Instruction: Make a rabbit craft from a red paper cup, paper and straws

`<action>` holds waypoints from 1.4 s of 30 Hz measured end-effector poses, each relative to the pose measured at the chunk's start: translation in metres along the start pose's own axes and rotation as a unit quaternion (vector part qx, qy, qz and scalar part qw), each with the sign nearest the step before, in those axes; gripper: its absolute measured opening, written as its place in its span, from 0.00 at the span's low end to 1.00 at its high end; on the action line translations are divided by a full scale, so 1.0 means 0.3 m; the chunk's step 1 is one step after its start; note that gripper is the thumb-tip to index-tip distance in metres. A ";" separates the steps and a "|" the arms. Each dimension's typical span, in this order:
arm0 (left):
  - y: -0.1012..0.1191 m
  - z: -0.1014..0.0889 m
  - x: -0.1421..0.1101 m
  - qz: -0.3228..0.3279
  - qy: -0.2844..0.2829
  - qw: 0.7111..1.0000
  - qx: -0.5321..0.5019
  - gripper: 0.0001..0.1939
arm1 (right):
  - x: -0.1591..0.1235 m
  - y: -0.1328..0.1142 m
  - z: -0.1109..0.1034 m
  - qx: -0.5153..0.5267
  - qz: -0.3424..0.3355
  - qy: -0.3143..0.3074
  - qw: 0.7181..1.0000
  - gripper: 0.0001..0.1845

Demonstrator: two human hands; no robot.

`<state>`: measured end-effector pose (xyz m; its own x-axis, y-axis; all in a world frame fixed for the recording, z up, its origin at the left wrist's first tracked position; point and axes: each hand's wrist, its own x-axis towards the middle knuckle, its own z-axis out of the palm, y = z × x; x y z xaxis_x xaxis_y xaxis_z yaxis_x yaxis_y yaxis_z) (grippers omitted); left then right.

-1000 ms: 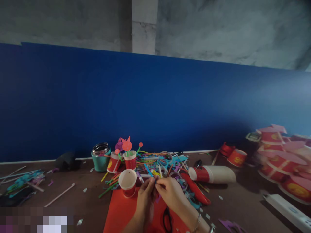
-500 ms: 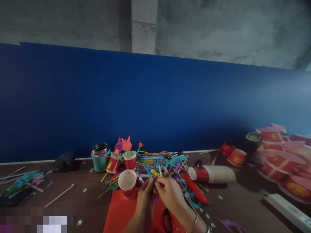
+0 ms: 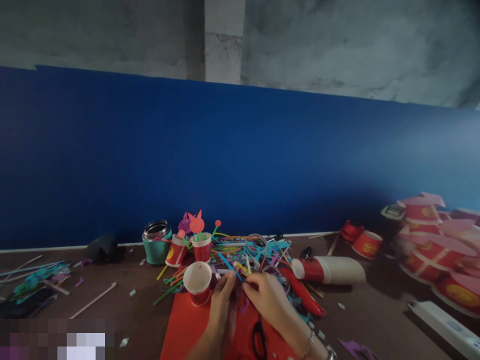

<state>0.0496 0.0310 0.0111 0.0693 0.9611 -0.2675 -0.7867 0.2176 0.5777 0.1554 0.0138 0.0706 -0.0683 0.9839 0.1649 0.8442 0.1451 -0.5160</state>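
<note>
My left hand (image 3: 224,295) is closed in a pinch at the lower part of a thin blue strip (image 3: 228,263), whose free end slants up to the left. Close beside it, my right hand (image 3: 267,296) also pinches the strip's lower end between thumb and fingers. Whether the strip is paper or a straw I cannot tell. Both hands hover over a red sheet (image 3: 183,320). Black-handled scissors (image 3: 258,340) lie on that sheet under my right wrist, their blades partly hidden. An upright paper cup (image 3: 198,282) stands just left of my left hand.
Behind the hands spreads a heap of coloured straws and paper scraps (image 3: 258,247). Two decorated cups (image 3: 202,247) and a teal flask (image 3: 156,245) stand back left. Stacked cups (image 3: 324,270) lie on their side at right, near red cup models (image 3: 442,250) and a white box (image 3: 446,325).
My right hand has shifted slightly right, away from the left hand. More of the blue strip shows between the fingers now. The view has moved a little.
</note>
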 end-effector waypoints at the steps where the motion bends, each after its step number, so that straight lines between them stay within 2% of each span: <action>1: 0.003 0.001 -0.002 0.001 -0.005 1.000 0.005 0.15 | 0.001 0.004 -0.005 -0.006 -0.001 0.001 1.000 0.13; 7: 0.014 0.016 -0.022 -0.001 -0.028 0.999 0.041 0.18 | 0.004 0.016 -0.007 -0.005 -0.008 0.012 1.000 0.12; 16: 0.011 0.019 -0.022 0.022 -0.046 0.997 0.053 0.17 | -0.005 -0.002 -0.003 0.075 -0.029 -0.004 0.997 0.15; 20: 0.002 0.010 -0.015 0.018 -0.059 0.997 0.054 0.16 | -0.007 -0.010 -0.007 0.056 -0.022 0.003 0.998 0.15; 25: -0.015 -0.005 0.000 0.024 -0.045 0.996 0.071 0.18 | -0.002 -0.015 -0.008 0.034 -0.021 -0.002 0.999 0.15; 28: -0.021 -0.007 0.004 0.015 -0.040 0.997 0.061 0.18 | -0.003 -0.018 -0.003 0.020 -0.023 0.015 0.999 0.15; 32: -0.010 0.003 -0.006 0.020 -0.044 0.997 0.063 0.18 | -0.007 -0.022 0.002 0.017 -0.021 0.023 0.999 0.16; 38: 0.015 0.021 -0.024 0.012 -0.028 0.999 0.043 0.16 | -0.005 -0.016 -0.014 -0.016 0.028 0.001 0.999 0.09; 42: 0.013 0.018 -0.019 0.014 -0.032 0.998 0.055 0.18 | -0.006 -0.012 -0.030 -0.040 0.026 0.006 0.999 0.10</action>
<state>0.0495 0.0273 0.0191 0.0908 0.9750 -0.2028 -0.7164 0.2054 0.6668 0.1573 0.0107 0.0797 -0.0174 0.9886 0.1494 0.8862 0.0845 -0.4556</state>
